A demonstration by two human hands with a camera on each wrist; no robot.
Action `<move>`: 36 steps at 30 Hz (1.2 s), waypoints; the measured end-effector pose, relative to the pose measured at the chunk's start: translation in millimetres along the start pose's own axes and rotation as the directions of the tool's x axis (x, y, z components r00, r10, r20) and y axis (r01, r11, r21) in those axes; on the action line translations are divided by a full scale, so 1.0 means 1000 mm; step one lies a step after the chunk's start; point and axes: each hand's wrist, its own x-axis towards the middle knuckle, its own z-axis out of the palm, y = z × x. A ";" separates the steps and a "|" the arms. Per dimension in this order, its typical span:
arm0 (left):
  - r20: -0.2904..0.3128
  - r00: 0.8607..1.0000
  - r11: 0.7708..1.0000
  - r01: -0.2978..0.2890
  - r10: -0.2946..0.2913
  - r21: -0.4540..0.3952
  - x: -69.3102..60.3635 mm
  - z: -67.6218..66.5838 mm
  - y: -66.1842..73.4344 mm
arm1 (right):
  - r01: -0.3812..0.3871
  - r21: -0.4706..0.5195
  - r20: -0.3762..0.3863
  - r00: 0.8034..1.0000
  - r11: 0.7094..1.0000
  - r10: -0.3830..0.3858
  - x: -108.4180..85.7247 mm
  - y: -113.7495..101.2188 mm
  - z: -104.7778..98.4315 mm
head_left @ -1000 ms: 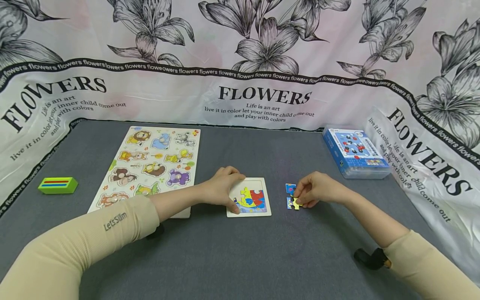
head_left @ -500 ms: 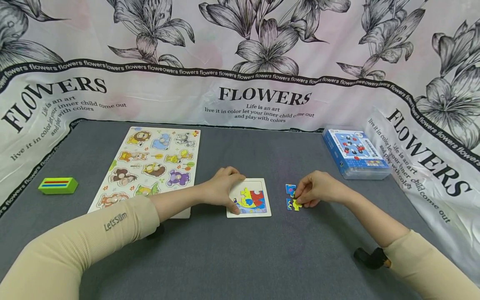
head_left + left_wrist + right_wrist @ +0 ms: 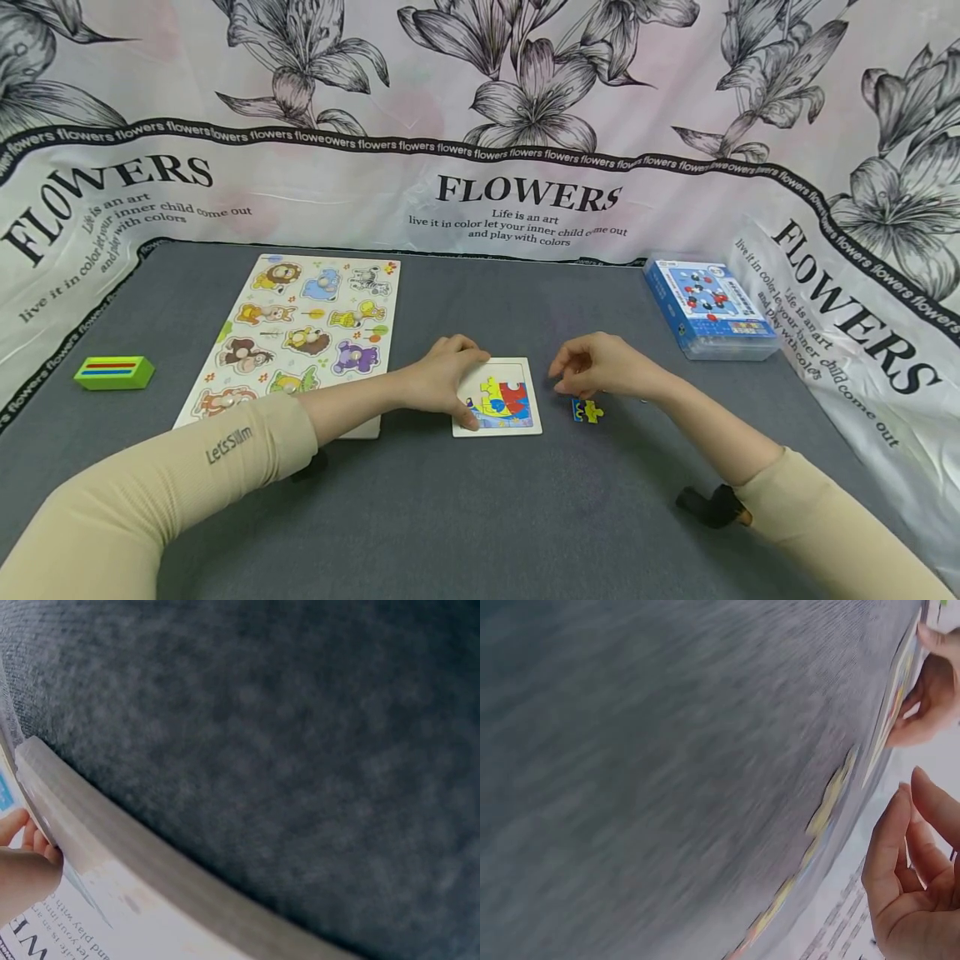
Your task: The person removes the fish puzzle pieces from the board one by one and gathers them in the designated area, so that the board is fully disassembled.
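In the head view my left hand [image 3: 442, 382] holds a small jigsaw puzzle board [image 3: 532, 417] by its left side, thumb at the near edge and fingers at the far edge. Red, yellow and blue pieces sit within its pale frame. My right hand [image 3: 607, 367] hovers between the board and the loose puzzle pieces [image 3: 592, 411], fingers bent. In the right wrist view thumb and forefinger of the right hand [image 3: 915, 892] come close together, with no piece visible between them. Loose pieces [image 3: 829, 799] lie on the cloth below. The right hand covers part of that spot in the head view.
A large animal puzzle board [image 3: 258, 333] lies under and beyond my left forearm. To its left is a lime-green block [image 3: 114, 373] with coloured stripes. A blue box [image 3: 708, 308] stands at the back right, before the flower-print cloth [image 3: 525, 200].
My right hand has lifted off the loose pieces and shifted left, towards the small board. The yellow piece it was touching stays on the table. My left hand has not moved.
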 end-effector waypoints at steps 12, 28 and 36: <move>0.018 1.000 1.000 -0.001 0.001 0.018 0.002 -0.001 -0.001 | 0.046 0.023 0.044 0.998 0.999 -0.047 0.027 -0.030 0.027; -0.036 0.999 0.999 -0.013 0.014 0.033 0.009 0.007 0.005 | 0.074 -0.062 0.028 0.997 0.995 -0.072 0.040 -0.045 0.045; -0.049 0.999 0.999 -0.008 0.010 0.047 0.010 0.009 0.006 | 0.081 -0.101 0.018 0.997 0.992 -0.080 0.042 -0.043 0.048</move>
